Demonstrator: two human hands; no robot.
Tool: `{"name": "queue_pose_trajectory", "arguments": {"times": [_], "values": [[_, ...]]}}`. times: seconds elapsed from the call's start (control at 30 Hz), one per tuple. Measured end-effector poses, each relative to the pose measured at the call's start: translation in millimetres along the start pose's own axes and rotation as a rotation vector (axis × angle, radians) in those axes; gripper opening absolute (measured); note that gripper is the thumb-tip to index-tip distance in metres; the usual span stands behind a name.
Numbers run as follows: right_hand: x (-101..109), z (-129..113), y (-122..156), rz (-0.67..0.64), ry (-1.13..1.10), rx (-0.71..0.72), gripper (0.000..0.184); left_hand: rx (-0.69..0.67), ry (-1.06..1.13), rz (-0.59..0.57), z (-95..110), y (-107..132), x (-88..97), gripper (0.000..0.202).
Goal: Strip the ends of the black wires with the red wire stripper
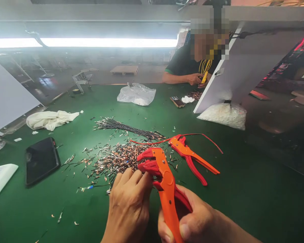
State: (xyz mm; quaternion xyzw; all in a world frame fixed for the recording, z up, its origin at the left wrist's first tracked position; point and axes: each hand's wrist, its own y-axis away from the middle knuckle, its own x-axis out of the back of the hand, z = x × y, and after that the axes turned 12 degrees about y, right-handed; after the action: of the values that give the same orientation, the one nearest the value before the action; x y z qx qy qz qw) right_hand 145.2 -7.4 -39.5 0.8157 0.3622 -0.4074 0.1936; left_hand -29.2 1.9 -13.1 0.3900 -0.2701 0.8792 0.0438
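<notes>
The pistol-shaped plastic wire stripper (164,175) at six o'clock pairs an orange body, dotted with silvery rivets, with red jaws and a red lever. A second orange-and-red plastic wire stripper (184,148), at four, shares that colouring; the thin, narrow strip (196,134) at three is plain red. Slim black wires (126,128), bundled towards nine, have silver and coppery ends. At eight, the heap of short wire clippings (116,160) is speckled black, copper and silver. The flat tabletop (243,189) is deep green, the rectangular glossy phone (42,162) past eight is black, the crumpled cloth (49,119) at nine off-white, the filmy plastic bag (135,94) at eleven translucent white.
</notes>
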Motion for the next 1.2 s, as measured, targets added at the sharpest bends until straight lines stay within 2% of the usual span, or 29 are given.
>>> {"name": "queue_pose_trajectory", "arguments": {"times": [0.13, 0.23, 0.43, 0.57, 0.63, 0.8, 0.93, 1.03, 1.2], "values": [[-3, -1, -1, 0.038, 0.037, -0.055, 0.073, 0.053, -0.016, 0.016, -3, 4, -4.2, 0.025], [-2, 0, -3, 0.049, 0.063, -0.073, 0.079, 0.07, 0.019, -0.016, -7, 7, -7.3, 0.023], [0, 3, -2, 0.014, 0.004, -0.051, 0.04, 0.003, -0.016, -0.001, -11, 10, -10.2, 0.019], [-3, 6, -1, 0.057, 0.039, -0.051, 0.031, 0.063, 0.072, -0.01, -3, 6, -9.6, 0.028], [-3, 8, -2, 0.061, 0.045, -0.035, 0.029, 0.043, 0.103, -0.03, -1, 6, -9.4, 0.031], [-2, 13, -5, 0.042, 0.017, -0.003, 0.03, 0.036, 0.108, -0.013, -3, 6, -12.4, 0.022], [-3, 14, -7, 0.031, -0.005, -0.022, 0.027, 0.013, 0.037, -0.033, -5, 6, -15.5, 0.021], [-3, 16, -9, 0.057, 0.004, 0.015, 0.033, 0.012, 0.002, -0.039, -6, 8, -17.4, 0.021], [-3, 20, -10, 0.161, 0.19, -0.028, 0.045, 0.108, 0.067, -0.053, -8, 12, -19.3, 0.027]]}}
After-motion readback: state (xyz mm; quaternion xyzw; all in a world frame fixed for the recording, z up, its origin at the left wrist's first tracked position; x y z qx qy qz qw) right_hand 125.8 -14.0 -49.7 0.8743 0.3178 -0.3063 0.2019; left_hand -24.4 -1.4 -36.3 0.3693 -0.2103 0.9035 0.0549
